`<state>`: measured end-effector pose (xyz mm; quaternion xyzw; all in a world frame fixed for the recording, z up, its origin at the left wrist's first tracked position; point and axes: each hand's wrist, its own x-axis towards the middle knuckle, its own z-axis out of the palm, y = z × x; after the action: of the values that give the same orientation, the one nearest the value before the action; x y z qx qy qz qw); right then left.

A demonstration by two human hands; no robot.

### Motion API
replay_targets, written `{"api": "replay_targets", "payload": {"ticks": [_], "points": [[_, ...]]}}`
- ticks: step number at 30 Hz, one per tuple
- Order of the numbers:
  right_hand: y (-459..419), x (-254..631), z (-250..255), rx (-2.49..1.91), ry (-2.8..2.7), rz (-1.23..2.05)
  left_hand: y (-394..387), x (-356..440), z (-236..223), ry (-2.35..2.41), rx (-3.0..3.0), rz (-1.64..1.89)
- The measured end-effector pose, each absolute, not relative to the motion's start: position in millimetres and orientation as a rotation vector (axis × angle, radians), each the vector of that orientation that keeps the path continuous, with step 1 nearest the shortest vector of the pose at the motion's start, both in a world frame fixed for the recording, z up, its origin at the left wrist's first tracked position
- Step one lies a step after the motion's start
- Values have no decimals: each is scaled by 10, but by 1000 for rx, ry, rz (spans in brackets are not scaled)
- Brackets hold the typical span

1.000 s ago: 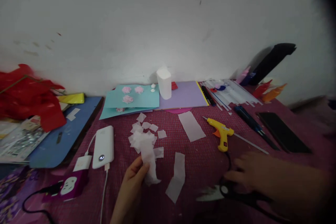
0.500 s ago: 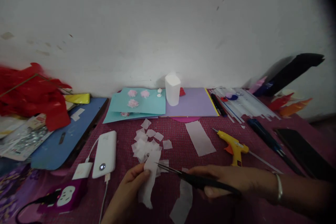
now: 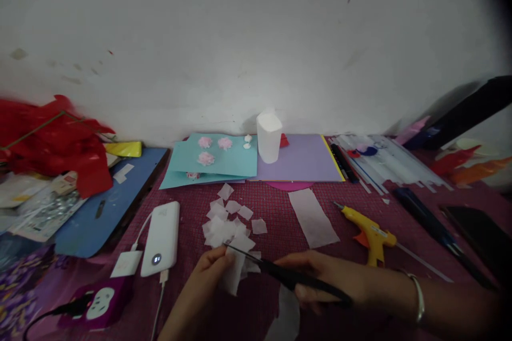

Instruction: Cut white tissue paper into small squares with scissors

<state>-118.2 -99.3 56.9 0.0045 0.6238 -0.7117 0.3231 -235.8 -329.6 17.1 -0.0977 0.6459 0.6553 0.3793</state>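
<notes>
My left hand (image 3: 210, 272) pinches a strip of thin white paper (image 3: 232, 274) between thumb and fingers. Wrapped round the black handles of a pair of scissors (image 3: 294, 277) is my right hand (image 3: 324, 277), a bangle on its wrist. The scissor blades point left and lie across the top of the strip, close to my left fingertips. Just beyond them spreads a pile of small white paper squares (image 3: 219, 230). Another paper strip (image 3: 286, 317) lies on the cloth, partly covered by my right hand. A larger paper piece (image 3: 314, 218) rests farther back.
A yellow glue gun (image 3: 372, 234) and a dark phone (image 3: 480, 234) lie to the right. On the left are a white power bank (image 3: 160, 240) and a purple socket block (image 3: 96, 303) with cables. Behind stand a white roll (image 3: 269, 138) and turquoise sheets (image 3: 236, 162) bearing pink flowers.
My right hand has brought the scissors left and up to the paper strip. The held strip now shows shorter below the blades, and a piece lies on the pile. The camera view has shifted.
</notes>
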Motion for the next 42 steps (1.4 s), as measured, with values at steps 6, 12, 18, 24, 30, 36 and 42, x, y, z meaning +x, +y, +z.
{"api": "replay_targets", "payload": {"ticks": [6, 12, 18, 24, 30, 36, 42], "points": [[-1026, -1149, 506, 23, 1614, -1979, -3278, -2364, 267, 1511, -134, 1732], [-1002, -1201, 496, 61, 1644, -1961, -3470, -2282, 206, 1372, -101, 1647], [-878, -1189, 638, -65, 1762, -1758, -3541, -2317, 119, 1470, -162, 1764], [-803, -1056, 494, 36, 1646, -1804, -3482, -2417, 165, 1465, -160, 1867], [-907, -1147, 528, 70, 1591, -1769, -3450, -2380, 110, 1425, -162, 1771], [-980, -1242, 510, -26, 1625, -1812, -3445, -2365, 84, 1384, -145, 1770], [-1044, -1238, 485, 30, 1630, -1883, -3376, -2376, 136, 1387, -136, 1784]]}}
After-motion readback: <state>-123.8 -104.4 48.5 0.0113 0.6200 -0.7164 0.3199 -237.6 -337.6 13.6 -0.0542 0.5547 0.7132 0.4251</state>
